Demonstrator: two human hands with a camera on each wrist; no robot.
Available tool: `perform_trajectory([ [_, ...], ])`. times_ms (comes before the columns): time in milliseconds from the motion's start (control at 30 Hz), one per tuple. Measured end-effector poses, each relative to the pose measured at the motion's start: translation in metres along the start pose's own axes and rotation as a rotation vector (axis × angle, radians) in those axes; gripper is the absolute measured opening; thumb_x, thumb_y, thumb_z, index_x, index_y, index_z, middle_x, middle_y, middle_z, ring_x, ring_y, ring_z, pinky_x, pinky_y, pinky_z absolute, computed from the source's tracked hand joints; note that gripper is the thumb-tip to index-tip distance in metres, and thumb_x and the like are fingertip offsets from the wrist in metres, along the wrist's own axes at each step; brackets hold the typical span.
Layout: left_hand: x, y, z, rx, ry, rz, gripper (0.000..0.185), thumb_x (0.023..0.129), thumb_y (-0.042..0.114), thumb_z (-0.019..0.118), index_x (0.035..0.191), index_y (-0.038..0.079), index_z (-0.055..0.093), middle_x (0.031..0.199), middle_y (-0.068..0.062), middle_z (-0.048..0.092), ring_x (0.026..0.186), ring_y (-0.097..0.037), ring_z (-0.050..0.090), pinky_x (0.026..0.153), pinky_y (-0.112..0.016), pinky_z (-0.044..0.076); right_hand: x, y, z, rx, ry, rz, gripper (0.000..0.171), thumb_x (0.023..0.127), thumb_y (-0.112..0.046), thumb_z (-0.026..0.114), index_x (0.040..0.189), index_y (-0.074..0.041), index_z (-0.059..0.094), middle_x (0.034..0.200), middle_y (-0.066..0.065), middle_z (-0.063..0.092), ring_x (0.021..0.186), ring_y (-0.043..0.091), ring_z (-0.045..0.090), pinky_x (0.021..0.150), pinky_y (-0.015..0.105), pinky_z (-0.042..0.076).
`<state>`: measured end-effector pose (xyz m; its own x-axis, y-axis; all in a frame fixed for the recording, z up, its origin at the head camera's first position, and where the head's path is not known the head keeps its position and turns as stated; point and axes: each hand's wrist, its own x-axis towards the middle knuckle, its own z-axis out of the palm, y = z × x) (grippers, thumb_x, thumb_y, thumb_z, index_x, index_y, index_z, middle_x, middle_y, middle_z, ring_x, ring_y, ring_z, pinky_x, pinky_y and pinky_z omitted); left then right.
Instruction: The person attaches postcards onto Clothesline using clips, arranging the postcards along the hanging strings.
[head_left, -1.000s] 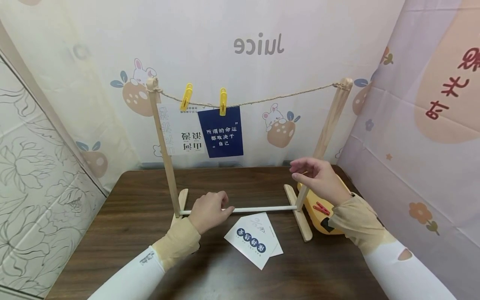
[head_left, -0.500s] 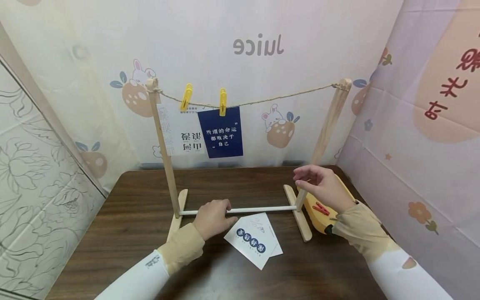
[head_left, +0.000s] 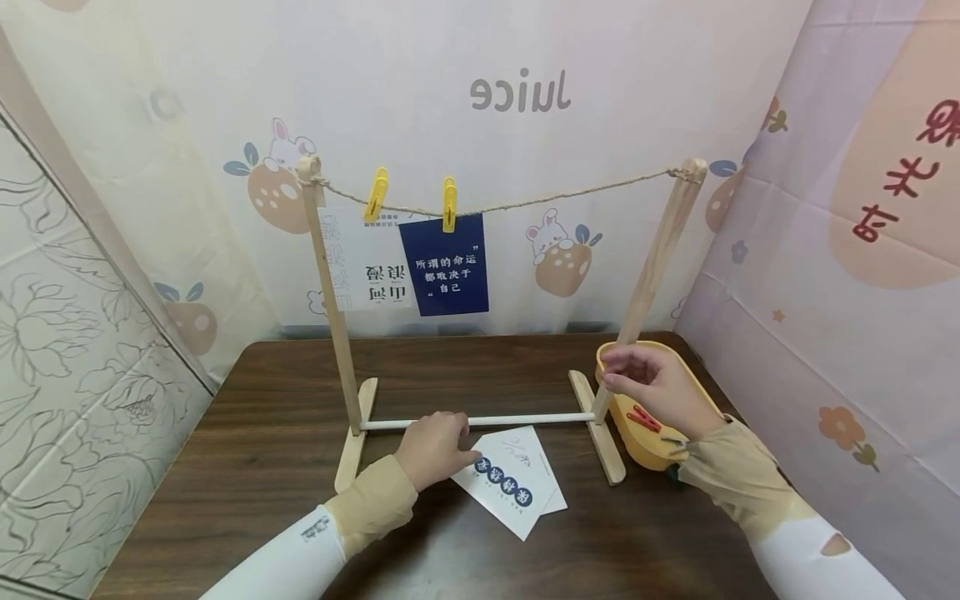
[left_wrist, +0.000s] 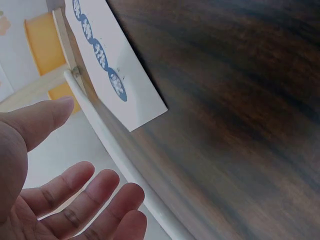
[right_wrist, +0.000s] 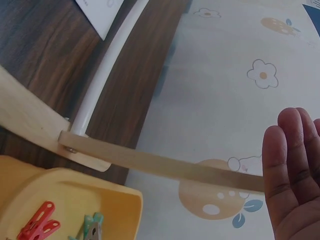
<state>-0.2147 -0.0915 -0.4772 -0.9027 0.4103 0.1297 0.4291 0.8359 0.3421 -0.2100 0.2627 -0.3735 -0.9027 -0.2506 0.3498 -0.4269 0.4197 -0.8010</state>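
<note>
A wooden rack stands on the dark table, a twine line (head_left: pixel 555 197) strung between its left post (head_left: pixel 330 308) and right post (head_left: pixel 652 267). Two yellow pegs (head_left: pixel 448 202) pin a white card (head_left: pixel 371 271) and a blue card (head_left: pixel 444 265) to the line. My left hand (head_left: pixel 438 446) hovers by the rack's white rod (head_left: pixel 525 418), at the edge of the loose cards (head_left: pixel 517 483); in the left wrist view its fingers (left_wrist: pixel 87 172) are relaxed and hold nothing. My right hand (head_left: pixel 637 383) is over the yellow tub (head_left: pixel 645 446), beside the right post, with straight fingers (right_wrist: pixel 292 175).
The yellow tub (right_wrist: pixel 75 195) holds a red peg (right_wrist: pixel 37 220) and others. It sits at the table's right edge, close to the curtain wall. Printed curtains enclose the table at the back and on both sides. Bare dark wood (head_left: pixel 262 467) lies left of the rack.
My left hand slid right along the rod toward the loose cards. My right hand dropped from beside the post to just over the yellow tub.
</note>
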Motion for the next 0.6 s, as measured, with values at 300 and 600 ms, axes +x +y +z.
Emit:
perform_trajectory([
  [300, -0.002, 0.005, 0.009, 0.025, -0.05, 0.011, 0.038, 0.083, 0.044, 0.092, 0.08, 0.015, 0.067, 0.07, 0.006, 0.057, 0.062, -0.01, 0.048, 0.055, -0.031, 0.04, -0.008, 0.008, -0.009, -0.04, -0.031, 0.06, 0.021, 0.098, 0.005, 0.075, 0.116, 0.015, 0.07, 0.099, 0.003, 0.078, 0.084, 0.003, 0.073, 0.074, 0.021, 0.062],
  [600, -0.005, 0.01, 0.02, 0.134, -0.039, 0.027, 0.051, 0.079, 0.053, 0.093, 0.102, 0.011, 0.076, 0.087, -0.001, 0.071, 0.08, -0.018, 0.069, 0.063, -0.037, 0.056, -0.013, 0.022, -0.025, -0.11, -0.082, 0.136, 0.021, 0.101, -0.002, 0.073, 0.116, 0.012, 0.071, 0.094, -0.004, 0.076, 0.083, 0.004, 0.072, 0.072, 0.023, 0.061],
])
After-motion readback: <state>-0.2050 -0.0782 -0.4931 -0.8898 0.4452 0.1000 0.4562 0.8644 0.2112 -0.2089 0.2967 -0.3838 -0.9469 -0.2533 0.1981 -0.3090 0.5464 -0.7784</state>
